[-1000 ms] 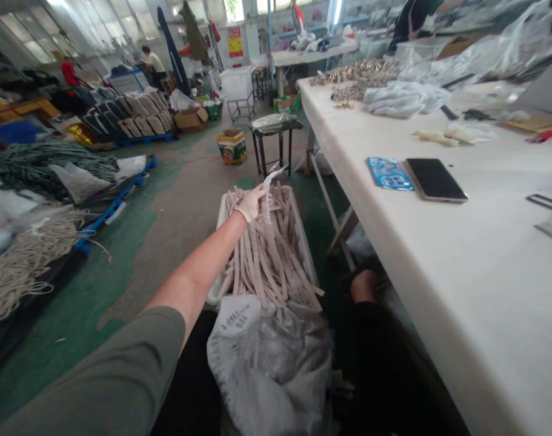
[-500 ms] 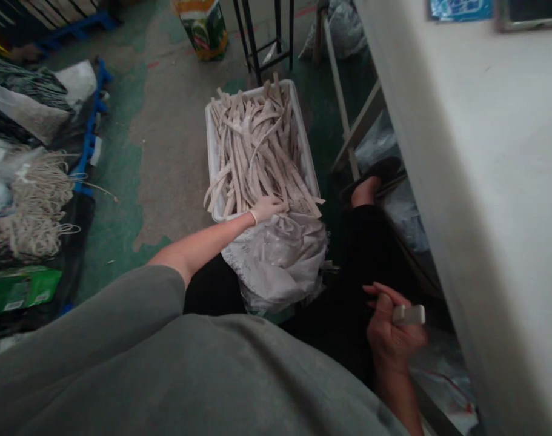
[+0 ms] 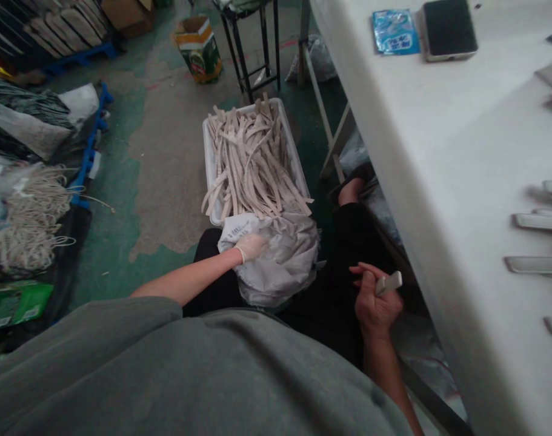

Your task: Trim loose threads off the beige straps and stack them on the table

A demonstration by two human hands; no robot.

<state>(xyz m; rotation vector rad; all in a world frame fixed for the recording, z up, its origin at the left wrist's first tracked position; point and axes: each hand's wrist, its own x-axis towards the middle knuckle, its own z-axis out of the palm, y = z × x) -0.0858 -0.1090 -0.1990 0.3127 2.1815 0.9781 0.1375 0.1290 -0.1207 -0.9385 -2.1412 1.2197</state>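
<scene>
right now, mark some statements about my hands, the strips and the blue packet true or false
1. The left hand touches the pale sack. True.
2. The right hand is empty. False: the right hand holds a small pale object.
3. The strips lie in a white bin. True.
4. The blue packet is on the floor. False: the blue packet is on the white table, beside a dark phone.

White table [image 3: 443,139], right: blue packet [image 3: 395,32] beside dark phone [image 3: 449,30]; pale metal bars [image 3: 540,264] at the right edge.
</scene>
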